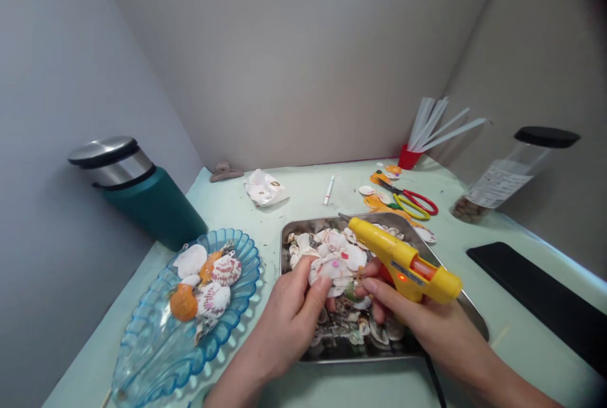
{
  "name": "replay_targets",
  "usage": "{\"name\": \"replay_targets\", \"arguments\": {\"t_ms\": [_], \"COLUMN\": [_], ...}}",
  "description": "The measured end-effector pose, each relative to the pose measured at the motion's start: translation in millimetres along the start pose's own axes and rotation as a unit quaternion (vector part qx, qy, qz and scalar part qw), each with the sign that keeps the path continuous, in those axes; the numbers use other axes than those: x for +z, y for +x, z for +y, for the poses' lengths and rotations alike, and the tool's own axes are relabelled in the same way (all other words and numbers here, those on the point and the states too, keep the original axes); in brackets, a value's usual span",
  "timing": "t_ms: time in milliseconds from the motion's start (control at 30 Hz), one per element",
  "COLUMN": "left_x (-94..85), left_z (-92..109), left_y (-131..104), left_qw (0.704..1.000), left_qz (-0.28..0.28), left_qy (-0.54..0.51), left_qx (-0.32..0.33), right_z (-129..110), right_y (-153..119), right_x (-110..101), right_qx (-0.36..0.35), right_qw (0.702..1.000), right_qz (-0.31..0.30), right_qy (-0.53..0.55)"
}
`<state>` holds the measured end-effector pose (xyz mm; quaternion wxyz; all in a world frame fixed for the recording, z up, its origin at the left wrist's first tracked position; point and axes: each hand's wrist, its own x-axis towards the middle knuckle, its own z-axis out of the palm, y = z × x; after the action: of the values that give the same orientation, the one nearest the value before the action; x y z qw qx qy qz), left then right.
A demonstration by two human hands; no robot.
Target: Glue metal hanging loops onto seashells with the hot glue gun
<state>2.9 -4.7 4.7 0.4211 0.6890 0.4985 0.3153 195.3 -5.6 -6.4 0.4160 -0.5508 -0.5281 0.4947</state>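
My left hand (290, 310) is closed on a cluster of white scallop shells (332, 269), which bears a pink spot and a red spot. Around the handle of a yellow hot glue gun (386, 248) my right hand (427, 326) is wrapped, with an orange light glowing on its side. The gun's nozzle points to the upper left, above the far side of the tray. My right thumb and fingertips meet close to the cluster's right edge; whether they also pinch something small I cannot tell. Both hands are over a metal tray (360, 357) filled with loose shells (379, 331).
A blue scalloped dish (147, 351) with shells is at left, before a teal bottle (156, 205). Scissors (415, 202), orange shells (374, 203), a marker (329, 190), a crumpled packet (264, 188), a red cup (408, 157) of glue sticks, a jar (497, 180) and a black object (535, 294) surround the tray.
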Motion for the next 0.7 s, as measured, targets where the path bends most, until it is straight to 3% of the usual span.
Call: {"name": "replay_targets", "arguments": {"t_ms": [500, 700], "left_x": [0.7, 2.5], "left_z": [-1, -4], "left_y": [1, 1], "left_qw": [1.000, 0.998], "left_qz": [0.013, 0.045], "left_qy": [-0.017, -0.037], "left_qx": [0.008, -0.005], "right_z": [-1, 7], "right_y": [-4, 3], "right_x": [2, -20], "right_qx": [-0.003, -0.009], "right_qw": [1.000, 0.995], "right_qz": [-0.007, -0.092], "right_qy": [0.021, 0.025]}}
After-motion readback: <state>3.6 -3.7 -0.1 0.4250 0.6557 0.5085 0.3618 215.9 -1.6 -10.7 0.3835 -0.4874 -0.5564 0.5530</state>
